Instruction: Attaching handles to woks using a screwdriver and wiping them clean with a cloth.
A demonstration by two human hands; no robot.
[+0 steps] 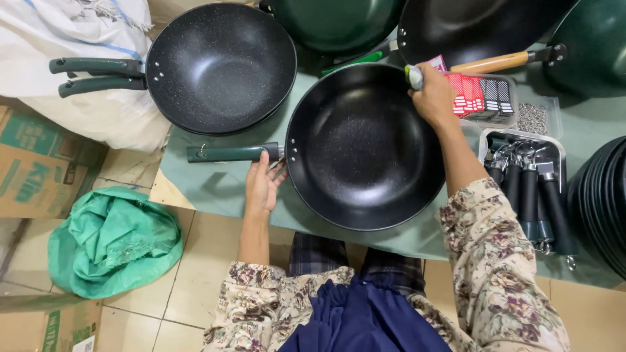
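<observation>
Black wok (pixel 362 146) mid-frame: my left hand (pixel 263 186) grasps its green handle (pixel 231 152), right hand (pixel 433 96) clenched on a small tool (pixel 414 76) at the rim.

pan (pixel 362 146): speckled glossy black coating | handle (pixel 231 153): matt green | tray (pixel 521 135): shiny metal
</observation>
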